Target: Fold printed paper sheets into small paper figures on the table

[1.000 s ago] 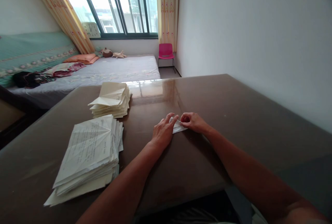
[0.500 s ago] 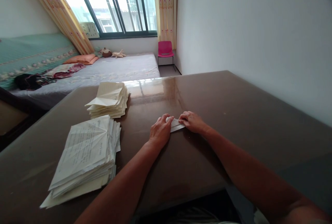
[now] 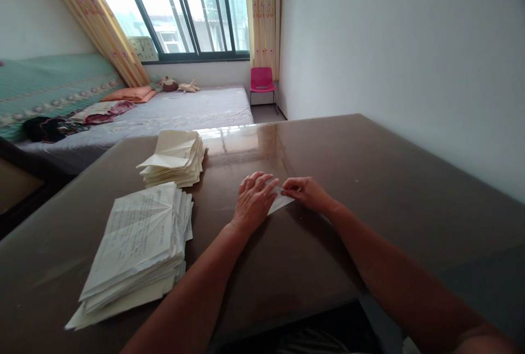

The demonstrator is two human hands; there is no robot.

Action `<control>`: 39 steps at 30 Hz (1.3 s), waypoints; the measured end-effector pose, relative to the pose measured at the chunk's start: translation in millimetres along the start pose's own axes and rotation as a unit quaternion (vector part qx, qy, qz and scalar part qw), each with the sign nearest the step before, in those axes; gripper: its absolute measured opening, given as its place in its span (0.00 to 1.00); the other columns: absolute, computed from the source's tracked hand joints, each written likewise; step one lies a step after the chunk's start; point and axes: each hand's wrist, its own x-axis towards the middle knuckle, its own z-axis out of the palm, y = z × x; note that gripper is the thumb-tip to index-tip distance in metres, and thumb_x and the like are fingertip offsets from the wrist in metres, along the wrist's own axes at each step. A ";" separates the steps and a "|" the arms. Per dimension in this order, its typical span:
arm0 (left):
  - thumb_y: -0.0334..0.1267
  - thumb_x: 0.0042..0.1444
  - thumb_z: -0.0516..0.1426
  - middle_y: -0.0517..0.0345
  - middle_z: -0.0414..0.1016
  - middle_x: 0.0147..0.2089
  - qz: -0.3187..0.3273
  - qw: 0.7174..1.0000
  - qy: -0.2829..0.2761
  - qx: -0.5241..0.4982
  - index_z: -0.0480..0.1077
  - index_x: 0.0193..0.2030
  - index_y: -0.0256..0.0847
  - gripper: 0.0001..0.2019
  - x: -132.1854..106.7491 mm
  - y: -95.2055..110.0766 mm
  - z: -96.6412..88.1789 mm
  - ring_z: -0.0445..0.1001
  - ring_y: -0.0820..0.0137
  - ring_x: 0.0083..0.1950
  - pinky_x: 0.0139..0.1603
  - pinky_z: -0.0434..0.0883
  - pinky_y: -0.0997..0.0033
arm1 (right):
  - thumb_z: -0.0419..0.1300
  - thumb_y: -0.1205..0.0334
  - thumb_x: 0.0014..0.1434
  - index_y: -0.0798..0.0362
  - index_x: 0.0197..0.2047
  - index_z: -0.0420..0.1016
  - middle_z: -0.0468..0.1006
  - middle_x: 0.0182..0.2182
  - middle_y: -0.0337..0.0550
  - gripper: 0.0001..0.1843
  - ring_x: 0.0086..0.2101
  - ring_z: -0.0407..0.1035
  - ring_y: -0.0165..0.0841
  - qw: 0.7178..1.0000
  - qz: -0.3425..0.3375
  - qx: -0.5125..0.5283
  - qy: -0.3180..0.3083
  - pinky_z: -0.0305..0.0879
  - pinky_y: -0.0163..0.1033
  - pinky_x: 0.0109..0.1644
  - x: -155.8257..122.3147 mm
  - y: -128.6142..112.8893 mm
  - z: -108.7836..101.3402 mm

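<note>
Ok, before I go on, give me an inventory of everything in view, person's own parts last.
small paper: one, white, mid-table between the hands
printed paper stack: one, mostly white, table's near left
cream paper stack: one, cream, behind the printed one
table: one, glossy brown, foreground
bed: one, pale lilac-grey, beyond table, left
bedding pile: one, orange, on bed
cloth heaps: two, dark and red-white, on bed
toys: two, brown and pale, bed's far end
clock: one, pale, by window
window: one, dark-framed, far wall
curtains: two, yellow, flanking window
chair: one, pink, right of bed
left hand: one, bare, over small paper
right hand: one, bare, at its right edge
</note>
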 end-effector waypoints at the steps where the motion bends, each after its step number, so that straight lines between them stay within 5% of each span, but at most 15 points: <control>1: 0.43 0.61 0.53 0.56 0.72 0.54 0.001 1.000 0.002 -0.011 0.69 0.55 0.51 0.15 1.2 -1.7 -1.7 0.61 0.62 0.61 0.66 0.54 0.55 | 0.59 0.49 0.57 0.53 0.33 0.78 0.75 0.26 0.37 0.16 0.27 0.64 0.27 1.000 -0.017 0.008 0.013 0.60 0.31 0.33 0.2 -0.4 0.5; 8: 0.43 0.58 0.57 0.60 0.77 0.35 -0.064 0.989 0.014 -0.131 0.76 0.38 0.47 0.07 6.9 -10.2 -6.0 0.70 0.67 0.45 0.50 0.67 0.67 | 0.65 0.50 0.52 0.50 0.39 0.78 0.78 0.34 0.40 0.15 0.32 0.70 0.30 0.985 -0.051 0.122 0.114 0.66 0.35 0.38 1.7 -6.8 1.2; 13: 0.41 0.57 0.57 0.59 0.76 0.34 -0.079 0.985 0.019 -0.151 0.76 0.36 0.45 0.06 7.3 -10.6 -2.7 0.70 0.68 0.43 0.46 0.67 0.69 | 0.61 0.52 0.57 0.50 0.33 0.79 0.77 0.32 0.41 0.11 0.32 0.68 0.30 0.992 -0.075 0.065 0.082 0.64 0.35 0.38 3.1 -4.6 -0.7; 19: 0.43 0.61 0.53 0.59 0.76 0.42 -0.041 0.994 -0.001 -0.101 0.75 0.43 0.49 0.10 9.5 0.3 -0.9 0.67 0.66 0.50 0.55 0.63 0.64 | 0.62 0.57 0.56 0.52 0.32 0.79 0.76 0.29 0.40 0.08 0.32 0.66 0.31 0.998 -0.008 0.030 0.046 0.62 0.35 0.38 3.3 -3.8 1.6; 23: 0.42 0.63 0.50 0.59 0.75 0.40 -0.016 0.998 -0.037 -0.054 0.75 0.37 0.48 0.12 11.1 8.0 2.4 0.66 0.65 0.52 0.61 0.57 0.59 | 0.61 0.53 0.56 0.49 0.33 0.80 0.78 0.30 0.40 0.10 0.36 0.66 0.33 0.998 0.011 -0.059 0.001 0.60 0.36 0.39 -0.2 -5.8 1.2; 26: 0.42 0.62 0.52 0.58 0.73 0.47 -0.027 0.999 -0.022 -0.004 0.74 0.43 0.49 0.10 10.6 12.0 -1.8 0.63 0.63 0.56 0.64 0.54 0.54 | 0.59 0.53 0.58 0.48 0.32 0.79 0.78 0.34 0.42 0.11 0.39 0.67 0.35 0.985 0.040 -0.167 0.003 0.58 0.36 0.37 -2.0 -7.4 -0.6; 29: 0.39 0.63 0.51 0.54 0.70 0.54 -0.035 0.999 -0.004 0.042 0.70 0.52 0.47 0.13 4.2 16.9 -11.7 0.62 0.61 0.57 0.58 0.61 0.57 | 0.57 0.54 0.58 0.48 0.34 0.79 0.79 0.35 0.43 0.11 0.37 0.69 0.36 0.966 0.132 -0.224 0.008 0.57 0.36 0.34 -0.5 -7.6 -3.4; 32: 0.34 0.63 0.49 0.54 0.72 0.50 0.028 0.995 -0.071 0.058 0.72 0.48 0.44 0.13 -8.3 25.4 -15.4 0.64 0.62 0.52 0.52 0.66 0.62 | 0.55 0.55 0.58 0.48 0.35 0.78 0.80 0.35 0.43 0.11 0.36 0.71 0.35 0.953 0.195 -0.232 -0.021 0.57 0.35 0.33 1.4 -7.4 -6.6; 36: 0.36 0.63 0.49 0.48 0.71 0.51 0.041 0.987 -0.133 0.085 0.71 0.48 0.37 0.13 -22.8 37.3 -4.0 0.66 0.59 0.52 0.50 0.69 0.61 | 0.53 0.53 0.60 0.49 0.38 0.76 0.79 0.36 0.46 0.13 0.37 0.72 0.37 0.934 0.206 -0.286 -0.057 0.59 0.36 0.35 -3.3 -13.2 -10.4; 39: 0.36 0.62 0.51 0.45 0.71 0.51 0.039 0.983 -0.148 0.103 0.70 0.51 0.34 0.14 -27.0 41.6 4.9 0.67 0.57 0.53 0.49 0.70 0.59 | 0.55 0.51 0.60 0.51 0.42 0.74 0.77 0.40 0.50 0.14 0.42 0.70 0.40 0.920 0.145 -0.362 -0.025 0.62 0.38 0.38 -7.1 -23.7 -11.7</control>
